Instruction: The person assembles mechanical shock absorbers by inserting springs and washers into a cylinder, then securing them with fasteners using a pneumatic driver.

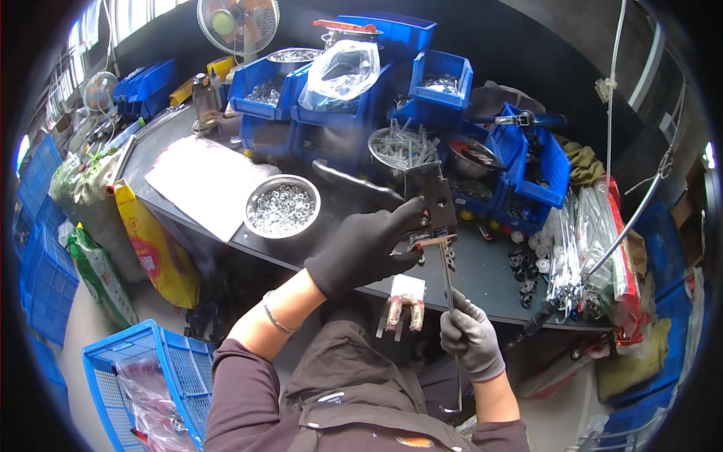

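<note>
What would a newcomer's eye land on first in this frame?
Centre frame, the black-gloved left hand holds a dark metal bracket upright, while the grey-gloved right hand grips a thin rod running up to it. Left of them sits a steel bowl of small nuts, with stacked blue bins behind.

daylight from windows upper left | dim right side | fisheye-bent, dark rim | sharp centre

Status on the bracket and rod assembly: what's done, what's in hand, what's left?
Done: no finished pieces can be told apart on the dark workbench. In hand: the black-gloved left hand holds a flat dark metal bracket, and the grey-gloved right hand grips a thin steel rod that meets the bracket's lower end. Left: the round steel bowl of nuts sits untouched.
</note>
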The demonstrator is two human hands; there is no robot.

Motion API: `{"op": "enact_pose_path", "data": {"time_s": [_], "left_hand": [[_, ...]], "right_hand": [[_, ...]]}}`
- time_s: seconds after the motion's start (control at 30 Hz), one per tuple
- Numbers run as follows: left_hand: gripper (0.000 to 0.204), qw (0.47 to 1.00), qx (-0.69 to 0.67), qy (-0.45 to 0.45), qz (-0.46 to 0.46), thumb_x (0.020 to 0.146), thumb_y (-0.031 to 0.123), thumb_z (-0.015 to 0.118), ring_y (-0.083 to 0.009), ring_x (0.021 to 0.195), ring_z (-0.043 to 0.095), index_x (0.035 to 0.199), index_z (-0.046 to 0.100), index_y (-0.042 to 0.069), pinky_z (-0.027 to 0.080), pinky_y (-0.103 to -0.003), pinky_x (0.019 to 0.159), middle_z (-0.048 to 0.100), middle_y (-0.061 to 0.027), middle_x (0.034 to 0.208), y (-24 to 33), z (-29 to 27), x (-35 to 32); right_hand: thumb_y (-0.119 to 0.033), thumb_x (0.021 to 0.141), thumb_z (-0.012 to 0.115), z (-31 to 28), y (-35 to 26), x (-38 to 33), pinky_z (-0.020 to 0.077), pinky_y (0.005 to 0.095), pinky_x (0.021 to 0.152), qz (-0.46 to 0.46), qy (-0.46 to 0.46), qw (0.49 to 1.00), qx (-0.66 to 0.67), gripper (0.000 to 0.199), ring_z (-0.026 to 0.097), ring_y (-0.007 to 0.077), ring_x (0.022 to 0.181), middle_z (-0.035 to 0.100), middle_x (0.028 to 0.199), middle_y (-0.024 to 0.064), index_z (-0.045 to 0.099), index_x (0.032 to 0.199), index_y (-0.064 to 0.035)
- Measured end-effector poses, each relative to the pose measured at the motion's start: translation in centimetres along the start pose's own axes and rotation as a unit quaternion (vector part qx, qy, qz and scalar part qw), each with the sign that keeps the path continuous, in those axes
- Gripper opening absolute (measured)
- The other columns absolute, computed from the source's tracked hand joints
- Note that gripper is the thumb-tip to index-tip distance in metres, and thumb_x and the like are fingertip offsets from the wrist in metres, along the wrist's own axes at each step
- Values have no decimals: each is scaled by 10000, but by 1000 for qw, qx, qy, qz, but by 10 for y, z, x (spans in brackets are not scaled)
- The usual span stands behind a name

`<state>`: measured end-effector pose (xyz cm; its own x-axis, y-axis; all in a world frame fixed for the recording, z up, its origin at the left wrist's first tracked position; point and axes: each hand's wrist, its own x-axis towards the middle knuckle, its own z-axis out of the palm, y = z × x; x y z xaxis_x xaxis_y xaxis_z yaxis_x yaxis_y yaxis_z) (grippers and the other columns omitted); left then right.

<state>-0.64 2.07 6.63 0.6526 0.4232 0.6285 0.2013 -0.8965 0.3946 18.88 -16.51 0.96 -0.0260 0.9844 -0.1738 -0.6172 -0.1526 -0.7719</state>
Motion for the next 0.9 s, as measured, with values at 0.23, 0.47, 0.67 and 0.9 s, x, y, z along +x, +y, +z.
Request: {"op": "enact_pose_path", "data": {"time_s": [0.23,0.47,0.67,0.9], "left_hand": [[744,999,-17,2,38,721,177,784,-217,611,651,1386,458,101,520,-322,550,708,-61,882,14,-6,-11],[787,997,22,27,63,711,189,791,-192,624,662,1399,430,64,496,-309,512,711,-48,851,27,-10,-31],[850,991,-132,-22,-11,705,256,861,-265,935,713,1362,394,-15,588,-320,681,655,-168,1115,48,-27,-35],[464,946,-225,-226,57,867,128,692,-313,1132,583,1298,547,38,486,-417,944,601,-158,1192,63,-25,-88]], "right_hand": [[-90,980,513,20,-5,3,289,189,418,-150,28,965,-213,393,338,50,477,413,623,-27,543,1366,-155],[-20,940,531,13,2,-9,311,191,456,-113,-35,987,-110,419,390,55,525,490,663,-21,547,1354,-78],[-5,930,542,11,6,-12,322,198,476,-104,-35,986,-125,437,417,46,555,540,708,-16,527,1365,-37],[-112,863,591,-27,44,2,500,423,693,-205,111,564,-792,114,625,321,836,621,853,114,571,965,-68]]}}
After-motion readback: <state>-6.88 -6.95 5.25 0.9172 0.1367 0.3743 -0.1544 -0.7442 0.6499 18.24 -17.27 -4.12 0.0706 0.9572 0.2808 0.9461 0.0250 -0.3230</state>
